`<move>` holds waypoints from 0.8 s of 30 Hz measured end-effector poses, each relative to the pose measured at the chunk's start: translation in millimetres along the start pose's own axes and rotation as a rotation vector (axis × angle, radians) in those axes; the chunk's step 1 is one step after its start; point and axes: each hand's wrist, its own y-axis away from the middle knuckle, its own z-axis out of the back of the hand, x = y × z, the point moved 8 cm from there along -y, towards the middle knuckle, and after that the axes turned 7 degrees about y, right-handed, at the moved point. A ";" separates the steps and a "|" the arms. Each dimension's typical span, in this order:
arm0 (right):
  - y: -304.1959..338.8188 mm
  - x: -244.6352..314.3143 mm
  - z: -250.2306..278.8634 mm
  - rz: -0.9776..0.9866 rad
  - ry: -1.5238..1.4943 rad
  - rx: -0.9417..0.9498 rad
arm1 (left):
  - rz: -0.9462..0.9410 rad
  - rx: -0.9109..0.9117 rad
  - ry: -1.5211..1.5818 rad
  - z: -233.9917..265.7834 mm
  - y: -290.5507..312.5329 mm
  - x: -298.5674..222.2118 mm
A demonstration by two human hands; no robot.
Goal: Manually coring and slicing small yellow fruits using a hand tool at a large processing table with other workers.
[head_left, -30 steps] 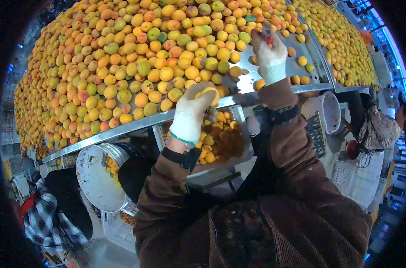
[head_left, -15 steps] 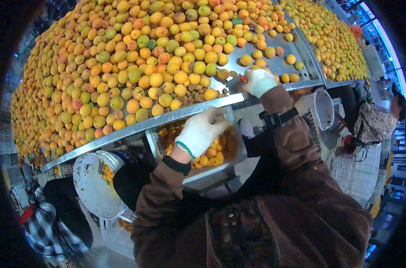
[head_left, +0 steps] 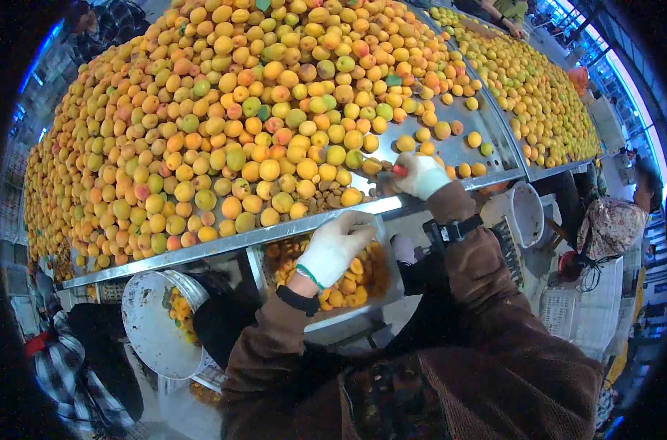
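Observation:
Both my hands wear white gloves. My left hand (head_left: 336, 251) is over a pale crate (head_left: 383, 299) of orange apricot halves (head_left: 352, 284), just below the metal table edge. Its fingers curl together toward the thumb, and whatever they may hold is hidden. My right hand (head_left: 422, 177) rests at the table's rim, closed around a small tool with a red handle (head_left: 399, 170). The tool's working end points left toward a brownish heap of pits or scraps (head_left: 327, 196). Whole yellow and orange apricots (head_left: 267, 170) lie piled beyond both hands.
A metal rim (head_left: 201, 249) runs along the table front. At left stands a white bucket (head_left: 154, 323) with apricot pieces; another white bucket (head_left: 528, 214) stands at right. A person in a checked sleeve (head_left: 77, 367) is at lower left, another person (head_left: 605, 227) at right. Plastic crates (head_left: 561, 312) sit at right.
The whole view has shifted, so table and hands appear lower. My left fingers have curled in slightly near the rim. My right hand keeps hold of the red-handled tool in about the same place.

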 end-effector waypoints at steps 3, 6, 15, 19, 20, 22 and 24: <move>9.5 5.5 21.3 -0.056 -0.415 -0.015 | 0.052 -0.065 0.437 5.0 -3.8 8.3; 24.7 37.4 24.0 0.029 -0.849 0.031 | 0.032 -0.045 1.073 0.2 -10.0 17.6; 53.6 90.4 15.4 0.065 -1.038 0.141 | -0.384 -0.238 0.500 44.9 8.8 -41.0; 62.2 91.4 17.1 0.071 -1.204 0.297 | -0.251 -0.139 1.245 42.8 2.5 -32.6; 65.2 94.7 15.1 0.077 -1.169 0.349 | -0.261 -0.139 1.321 44.9 3.6 -33.2; 69.4 98.4 8.0 0.169 -1.117 0.232 | -0.319 -0.246 0.810 54.8 3.7 -25.5; 72.2 105.3 10.4 0.268 -1.020 0.138 | -0.317 -0.302 0.697 56.6 4.5 -23.1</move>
